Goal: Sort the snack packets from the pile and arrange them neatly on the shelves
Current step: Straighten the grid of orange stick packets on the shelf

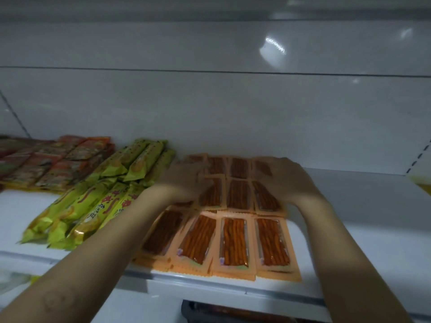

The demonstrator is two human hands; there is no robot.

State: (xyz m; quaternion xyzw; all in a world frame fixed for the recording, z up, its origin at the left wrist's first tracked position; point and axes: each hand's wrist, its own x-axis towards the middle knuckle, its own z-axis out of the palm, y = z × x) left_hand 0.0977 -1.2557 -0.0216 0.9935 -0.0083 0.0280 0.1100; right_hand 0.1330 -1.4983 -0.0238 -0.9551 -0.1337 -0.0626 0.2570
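Several flat orange snack packets (233, 238) with clear windows showing red-brown sticks lie in rows on the white shelf (373, 229). My left hand (184, 180) rests on the left side of the middle and back rows, blurred by motion. At the right end of the back rows my right hand (289, 178) lies flat on the packets. Both hands look flat on the packets with fingers reaching toward the back wall. Green-yellow long packets (93, 206) lie in two rows left of the orange ones.
Red-orange packets (53, 162) fill the shelf's far left. A yellow packet edge (422, 183) shows at the right border. The white back wall (233, 113) stands close behind the rows. Below the shelf's front lip (210, 287) a dark lower shelf is partly visible.
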